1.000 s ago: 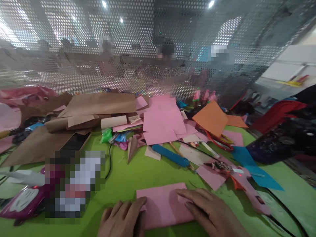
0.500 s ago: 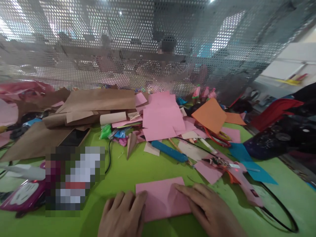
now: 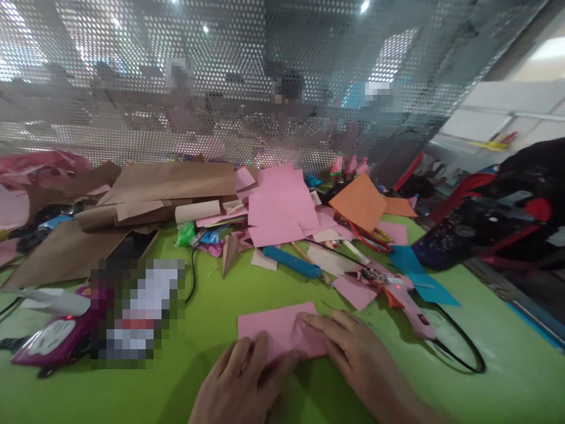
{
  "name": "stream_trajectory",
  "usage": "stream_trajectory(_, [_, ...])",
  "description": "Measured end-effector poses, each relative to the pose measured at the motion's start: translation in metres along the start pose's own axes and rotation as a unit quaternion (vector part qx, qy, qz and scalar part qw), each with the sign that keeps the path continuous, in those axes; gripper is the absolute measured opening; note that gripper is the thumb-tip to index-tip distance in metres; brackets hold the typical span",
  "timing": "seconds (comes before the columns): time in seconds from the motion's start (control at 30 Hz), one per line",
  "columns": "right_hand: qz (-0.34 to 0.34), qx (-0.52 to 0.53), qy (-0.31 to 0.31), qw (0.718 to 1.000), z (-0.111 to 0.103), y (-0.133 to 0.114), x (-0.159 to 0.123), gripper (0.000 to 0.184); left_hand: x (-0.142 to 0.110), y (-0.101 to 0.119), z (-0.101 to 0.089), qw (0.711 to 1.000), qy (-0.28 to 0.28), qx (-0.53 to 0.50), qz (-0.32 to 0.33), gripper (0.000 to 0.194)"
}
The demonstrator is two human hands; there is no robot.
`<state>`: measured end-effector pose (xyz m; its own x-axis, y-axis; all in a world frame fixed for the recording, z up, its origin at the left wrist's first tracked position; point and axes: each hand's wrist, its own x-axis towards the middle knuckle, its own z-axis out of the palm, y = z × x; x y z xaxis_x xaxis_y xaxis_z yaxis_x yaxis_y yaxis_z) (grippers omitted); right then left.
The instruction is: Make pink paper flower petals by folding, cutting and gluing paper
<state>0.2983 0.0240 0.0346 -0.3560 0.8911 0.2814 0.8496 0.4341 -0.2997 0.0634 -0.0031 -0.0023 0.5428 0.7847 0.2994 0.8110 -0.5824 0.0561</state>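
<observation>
Presently I'm viewing pink paper [image 3: 277,324] lying left of the pink glue gun [image 3: 409,297], nearer the camera. The left hand [image 3: 241,380] is bending blurred fingers over it, the right hand [image 3: 358,352] is laying close-set ones; I'm not telling any pinch. I'm favouring even pressure, edges aligned.

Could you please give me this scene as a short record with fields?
Left hand: on the left part of a pink paper
Right hand: on the paper's right part
Surface: green table
To the right: pink glue gun
Farther back: brown paper, orange sheet
Backdrop: perforated panel
</observation>
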Motion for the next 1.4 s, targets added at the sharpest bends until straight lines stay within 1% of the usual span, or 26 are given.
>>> stream_trajectory(0.07, [0.007, -0.007, -0.021, 1.0, -0.001, 0.0, 0.001, 0.039, -0.002, 0.003, -0.001, 1.0, -0.009, 0.007, 0.002, 0.064])
stream_trajectory(0.13, [0.009, -0.002, -0.02, 1.0, -0.005, -0.001, 0.001, 0.038, -0.001, 0.005, -0.002, 1.0, -0.015, 0.006, -0.003, 0.068])
stream_trajectory(0.2, [0.007, -0.002, 0.013, 1.0, -0.009, -0.006, -0.002, 0.036, -0.001, 0.006, -0.002, 1.0, -0.011, 0.004, -0.008, 0.068])
stream_trajectory(0.27, [-0.011, -0.019, 0.052, 0.998, -0.013, -0.014, -0.008, 0.035, -0.001, 0.006, 0.0, 1.0, 0.0, 0.004, -0.006, 0.063])
stream_trajectory(0.3, [-0.033, -0.033, 0.061, 0.997, -0.013, -0.02, -0.013, 0.035, -0.002, 0.006, 0.001, 1.0, 0.006, 0.005, -0.003, 0.06])
stream_trajectory(0.33, [-0.065, -0.046, 0.05, 0.996, -0.012, -0.025, -0.017, 0.036, -0.003, 0.005, 0.003, 1.0, 0.011, 0.008, 0.001, 0.057])
stream_trajectory(0.37, [-0.107, -0.059, 0.029, 0.992, -0.009, -0.03, -0.022, 0.038, -0.004, 0.005, 0.004, 1.0, 0.017, 0.012, 0.005, 0.054])
stream_trajectory(0.43, [-0.196, -0.089, 0.007, 0.977, -0.001, -0.037, -0.03, 0.042, -0.007, 0.003, 0.007, 0.999, 0.024, 0.019, 0.014, 0.047])
stream_trajectory(0.5, [-0.23, -0.122, 0.002, 0.966, 0.007, -0.039, -0.035, 0.045, -0.009, 0.003, 0.009, 0.999, 0.03, 0.028, 0.02, 0.041])
stream_trajectory(0.53, [-0.23, -0.135, -0.001, 0.964, 0.011, -0.038, -0.036, 0.047, -0.009, 0.003, 0.01, 0.999, 0.032, 0.031, 0.019, 0.042])
stream_trajectory(0.63, [-0.212, -0.162, -0.008, 0.964, 0.014, -0.031, -0.039, 0.052, -0.009, 0.005, 0.01, 0.999, 0.038, 0.036, 0.001, 0.053])
stream_trajectory(0.77, [-0.21, -0.197, -0.016, 0.957, 0.01, -0.025, -0.042, 0.056, -0.01, 0.008, 0.008, 0.998, 0.037, 0.042, -0.02, 0.058])
stream_trajectory(0.87, [-0.196, -0.209, -0.034, 0.958, 0.007, -0.023, -0.046, 0.06, -0.016, 0.006, 0.008, 0.998, 0.036, 0.047, -0.022, 0.066])
stream_trajectory(0.97, [-0.174, -0.183, -0.059, 0.966, 0.004, -0.022, -0.05, 0.067, -0.025, -0.001, 0.009, 0.998, 0.043, 0.04, -0.02, 0.066])
stream_trajectory(1.1, [-0.128, -0.092, -0.103, 0.982, -0.004, -0.018, -0.049, 0.072, -0.033, -0.008, 0.012, 0.997, 0.057, 0.06, 0.001, 0.063])
stream_trajectory(1.17, [-0.079, -0.038, -0.103, 0.991, -0.01, -0.016, -0.041, 0.066, -0.034, -0.008, 0.013, 0.995, 0.066, 0.074, 0.011, 0.065])
stream_trajectory(1.23, [-0.017, -0.001, -0.082, 0.997, -0.015, -0.014, -0.026, 0.057, -0.033, -0.008, 0.014, 0.995, 0.069, 0.071, 0.009, 0.066])
stream_trajectory(1.3, [0.006, 0.017, -0.069, 0.997, -0.019, -0.011, -0.007, 0.052, -0.032, -0.007, 0.015, 0.996, 0.072, 0.05, 0.004, 0.064])
stream_trajectory(1.37, [0.014, 0.028, -0.085, 0.996, -0.019, -0.008, 0.011, 0.053, -0.033, -0.007, 0.018, 0.997, 0.078, 0.027, 0.0, 0.062])
stream_trajectory(1.4, [0.018, 0.033, -0.105, 0.994, -0.019, -0.007, 0.02, 0.056, -0.033, -0.007, 0.019, 0.996, 0.083, 0.018, 0.0, 0.061])
